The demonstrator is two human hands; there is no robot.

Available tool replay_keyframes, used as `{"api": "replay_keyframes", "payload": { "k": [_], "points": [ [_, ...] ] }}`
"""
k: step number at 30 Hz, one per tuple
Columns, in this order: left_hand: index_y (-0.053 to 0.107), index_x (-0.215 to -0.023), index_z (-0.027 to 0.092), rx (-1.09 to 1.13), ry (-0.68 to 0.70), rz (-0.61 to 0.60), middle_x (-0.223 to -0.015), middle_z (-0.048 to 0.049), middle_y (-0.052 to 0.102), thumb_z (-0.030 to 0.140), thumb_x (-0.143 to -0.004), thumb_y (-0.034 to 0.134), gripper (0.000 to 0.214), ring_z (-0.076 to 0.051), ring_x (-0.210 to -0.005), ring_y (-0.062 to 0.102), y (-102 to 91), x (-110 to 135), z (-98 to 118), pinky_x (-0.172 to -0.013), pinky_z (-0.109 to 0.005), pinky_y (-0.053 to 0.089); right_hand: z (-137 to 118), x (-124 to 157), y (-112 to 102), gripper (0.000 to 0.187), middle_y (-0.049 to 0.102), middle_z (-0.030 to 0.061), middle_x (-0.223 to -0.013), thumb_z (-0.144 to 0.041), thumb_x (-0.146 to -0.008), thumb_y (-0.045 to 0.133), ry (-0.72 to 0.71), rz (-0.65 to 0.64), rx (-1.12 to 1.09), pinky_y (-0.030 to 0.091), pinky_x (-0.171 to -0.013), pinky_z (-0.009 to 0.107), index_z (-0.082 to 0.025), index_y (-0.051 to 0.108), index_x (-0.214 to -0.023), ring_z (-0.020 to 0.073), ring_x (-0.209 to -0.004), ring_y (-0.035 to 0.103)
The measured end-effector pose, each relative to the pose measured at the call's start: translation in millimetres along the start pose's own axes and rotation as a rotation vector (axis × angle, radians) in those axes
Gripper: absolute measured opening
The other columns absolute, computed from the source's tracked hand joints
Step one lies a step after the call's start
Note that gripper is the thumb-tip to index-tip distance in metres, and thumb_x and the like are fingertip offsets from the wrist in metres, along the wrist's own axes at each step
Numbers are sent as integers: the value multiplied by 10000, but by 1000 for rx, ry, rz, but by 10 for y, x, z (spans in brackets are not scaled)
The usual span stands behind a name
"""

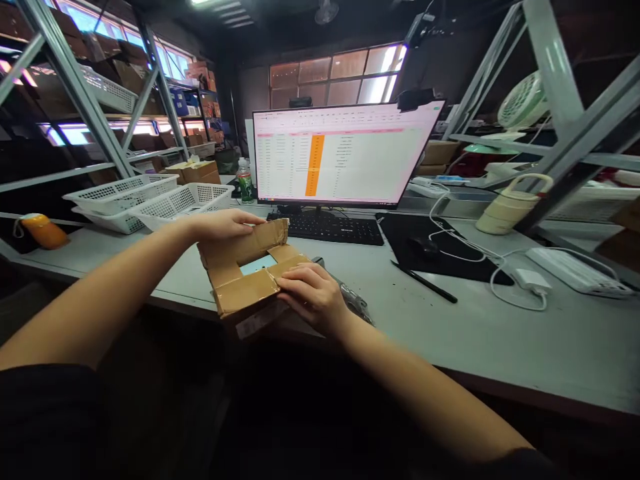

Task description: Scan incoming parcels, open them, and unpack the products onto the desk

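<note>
A small brown cardboard box rests at the near edge of the grey desk, its flaps partly folded in and something light blue showing through the gap. My left hand lies over the far flap, fingers flat and pressing it down. My right hand rests on the near right flap with the fingers together and laid flat. A grey plastic bag lies just right of the box, partly under my right hand.
Behind the box stand a black keyboard and a lit monitor. White mesh baskets sit at left, a bottle beside them. A black pen, mouse pad, white cables and tape rolls lie at right. Metal shelving flanks both sides.
</note>
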State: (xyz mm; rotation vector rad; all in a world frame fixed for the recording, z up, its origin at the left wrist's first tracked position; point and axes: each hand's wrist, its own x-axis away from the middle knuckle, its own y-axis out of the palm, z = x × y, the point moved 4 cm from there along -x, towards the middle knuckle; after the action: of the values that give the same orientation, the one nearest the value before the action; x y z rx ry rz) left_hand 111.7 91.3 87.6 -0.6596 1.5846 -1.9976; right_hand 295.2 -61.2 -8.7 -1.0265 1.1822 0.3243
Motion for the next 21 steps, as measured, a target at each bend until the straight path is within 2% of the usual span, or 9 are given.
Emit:
{"api": "replay_keyframes", "payload": {
  "k": [2, 5, 8, 10, 12, 15, 17, 19, 21],
  "points": [
    [471, -1526, 246, 104, 0, -35, -1441, -49, 613, 332, -998, 368, 545, -184, -1208, 618, 38, -38, -108, -973, -253, 498, 61, -95, -24, 196, 743, 73, -992, -373, -980, 664, 74, -115, -38, 560, -871, 365, -211, 755, -1042, 211, -942, 653],
    [469, -1526, 253, 115, -16, 36, -1421, -45, 628, 339, -1019, 354, 528, -187, -1182, 633, 158, -48, -176, -965, -265, 502, 215, -423, 6, 232, 741, 81, -1084, -411, -967, 676, 170, -443, -47, 532, -857, 370, -226, 769, -1071, 238, -1001, 652],
    [538, -1476, 283, -160, -54, 192, -1289, -63, 696, 358, -1041, 374, 471, -228, -1071, 679, 275, 4, -178, -916, -323, 519, 354, -777, 44, 371, 719, 115, -1211, -386, -947, 701, 157, -740, -77, 500, -935, 393, -193, 713, -1264, 267, -1098, 645],
    [586, -1429, 283, -398, -22, 306, -1211, -88, 707, 339, -1040, 402, 435, -249, -961, 696, 322, 40, -142, -825, -347, 528, 378, -899, 44, 407, 721, 115, -1185, -383, -930, 721, 109, -839, -127, 496, -915, 366, -171, 701, -1277, 252, -1080, 651],
    [642, -1356, 266, -557, 97, 399, -1182, -104, 696, 290, -1028, 437, 387, -249, -919, 688, 352, 58, -89, -783, -351, 517, 325, -898, 8, 340, 720, 88, -1130, -349, -904, 748, 58, -761, -81, 485, -845, 331, -189, 723, -1203, 224, -1009, 648],
    [729, -1169, 232, -536, 289, 478, -1083, -97, 707, 268, -1028, 464, 303, -229, -924, 672, 351, 84, -44, -807, -345, 502, 37, -652, -90, 73, 679, 39, -880, -208, -946, 658, -108, -393, 179, 406, -717, 313, -205, 730, -935, 182, -806, 575],
    [746, -1069, 206, -383, 338, 522, -1007, -82, 717, 307, -1045, 458, 306, -211, -894, 668, 303, 158, -16, -791, -333, 500, -227, -377, -146, 214, 599, 18, -721, -126, -972, 561, -244, -180, 278, 357, -657, 318, -196, 690, -817, 166, -691, 491],
    [743, -1004, 200, -256, 380, 542, -1007, -66, 727, 344, -1060, 449, 333, -208, -935, 670, 264, 315, 76, -839, -348, 499, -387, -160, -204, 218, 576, 9, -677, -130, -979, 540, -267, -116, 260, 357, -638, 321, -198, 698, -845, 162, -652, 452],
    [733, -987, 209, -213, 441, 505, -1050, -49, 736, 360, -1070, 447, 334, -220, -1053, 660, 277, 533, 242, -959, -384, 469, -390, -106, -290, 194, 622, 26, -727, -306, -1002, 580, -173, -202, 174, 402, -667, 327, -206, 727, -926, 174, -680, 479]
  ]
}}
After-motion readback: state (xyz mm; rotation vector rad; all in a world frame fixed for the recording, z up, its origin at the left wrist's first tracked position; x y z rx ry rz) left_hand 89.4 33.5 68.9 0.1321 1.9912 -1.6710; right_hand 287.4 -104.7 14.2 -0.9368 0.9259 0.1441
